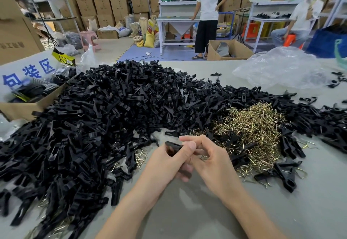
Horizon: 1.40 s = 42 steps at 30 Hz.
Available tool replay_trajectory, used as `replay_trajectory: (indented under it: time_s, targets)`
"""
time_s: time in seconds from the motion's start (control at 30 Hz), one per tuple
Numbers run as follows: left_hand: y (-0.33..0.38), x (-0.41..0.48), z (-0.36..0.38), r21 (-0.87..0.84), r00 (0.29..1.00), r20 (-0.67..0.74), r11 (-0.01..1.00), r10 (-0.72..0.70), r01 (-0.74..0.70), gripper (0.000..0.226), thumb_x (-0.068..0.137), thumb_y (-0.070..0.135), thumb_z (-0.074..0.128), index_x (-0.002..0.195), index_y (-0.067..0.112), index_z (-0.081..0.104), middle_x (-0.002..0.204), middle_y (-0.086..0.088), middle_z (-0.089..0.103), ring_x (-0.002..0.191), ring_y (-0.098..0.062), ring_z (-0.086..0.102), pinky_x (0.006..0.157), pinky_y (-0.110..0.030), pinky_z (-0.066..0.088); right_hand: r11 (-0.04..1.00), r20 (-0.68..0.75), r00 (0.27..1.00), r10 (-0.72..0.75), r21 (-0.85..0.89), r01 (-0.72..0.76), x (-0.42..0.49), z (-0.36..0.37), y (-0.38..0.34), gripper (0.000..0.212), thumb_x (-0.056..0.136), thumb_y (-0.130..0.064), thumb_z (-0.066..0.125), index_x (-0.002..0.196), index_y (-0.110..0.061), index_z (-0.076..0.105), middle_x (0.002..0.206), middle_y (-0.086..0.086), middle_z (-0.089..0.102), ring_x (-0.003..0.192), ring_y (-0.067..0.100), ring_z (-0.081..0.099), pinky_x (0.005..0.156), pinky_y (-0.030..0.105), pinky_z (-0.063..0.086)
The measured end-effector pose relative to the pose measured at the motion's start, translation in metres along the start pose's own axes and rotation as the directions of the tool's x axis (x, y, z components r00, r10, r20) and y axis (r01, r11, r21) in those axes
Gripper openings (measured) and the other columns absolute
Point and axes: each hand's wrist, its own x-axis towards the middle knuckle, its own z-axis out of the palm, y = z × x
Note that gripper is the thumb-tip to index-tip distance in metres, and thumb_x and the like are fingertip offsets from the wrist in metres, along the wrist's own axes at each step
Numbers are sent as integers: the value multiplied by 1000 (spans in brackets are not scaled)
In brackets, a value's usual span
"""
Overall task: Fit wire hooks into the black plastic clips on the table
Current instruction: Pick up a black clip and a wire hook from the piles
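Both hands meet over the bare table [187, 212], which is open toward the viewer. The left hand [165, 163] curls round a black clip [173, 145], thumb on top. The right hand [212, 161] curls its fingers inward, apparently pinching a wire hook [203, 157]. The clip pile [112, 107] crowds the left side and the hook heap [257, 126] borders the right.
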Motion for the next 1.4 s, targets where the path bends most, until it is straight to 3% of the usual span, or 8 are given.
replay_trajectory:
  time_s: [0.3,0.5,0.63,0.73,0.93,1.13,1.23,1.4]
  targets:
    - [0,1,-4,48,995,95,999,17,-21,46,72,61,70,93,22,78,93,-20,72,72,-15,67,60,-26,53,997,17,1000,-26,71,25,1,-1,-3,20,89,-19,74,93,-38,70,121,-18,68,94,8,70,72,16,54]
    - [-1,2,-6,135,993,116,991,1,-17,35,74,54,63,89,26,78,92,-17,73,74,-15,70,63,-30,57,971,35,999,33,234,-40,2,2,-1,19,70,-30,74,87,-38,70,119,-14,70,93,13,73,73,22,57]
    - [-1,2,-4,210,998,50,977,33,-43,34,75,52,59,81,21,73,73,-13,72,60,-12,67,56,-26,56,955,74,994,76,282,-94,2,2,3,41,78,-4,74,102,-36,71,102,-8,74,75,15,70,71,26,57]
    - [-1,1,-4,230,998,47,972,28,-39,34,82,44,57,84,16,76,67,-9,72,59,-10,65,57,-22,54,948,99,990,99,294,-124,4,3,3,60,82,10,73,118,-38,69,115,-11,71,84,13,71,72,24,57]
    - [-1,1,-7,294,999,47,955,28,-40,29,96,29,58,85,9,77,66,-10,72,57,-9,63,57,-20,52,940,129,985,112,309,-147,5,3,3,63,80,13,73,122,-34,66,121,-10,70,90,12,71,73,26,58]
    - [1,-1,-11,342,998,47,938,47,-60,27,90,38,63,79,18,77,69,-5,75,62,-10,69,62,-17,52,914,168,979,112,370,-168,4,5,4,63,81,18,68,122,-30,67,122,-4,69,61,15,61,66,31,59]
    - [2,-2,-12,356,997,60,932,49,-67,37,80,46,60,82,12,76,71,-4,75,70,-16,72,66,-21,55,906,187,977,102,388,-169,3,5,3,62,80,17,71,125,-25,65,124,1,68,71,11,67,66,27,58]
    - [0,0,-15,410,993,83,905,81,-109,42,78,46,59,83,7,73,80,-13,74,77,-26,71,81,-42,58,899,199,973,113,397,-186,3,5,3,62,78,16,73,125,-23,64,128,10,65,97,18,70,70,33,61]
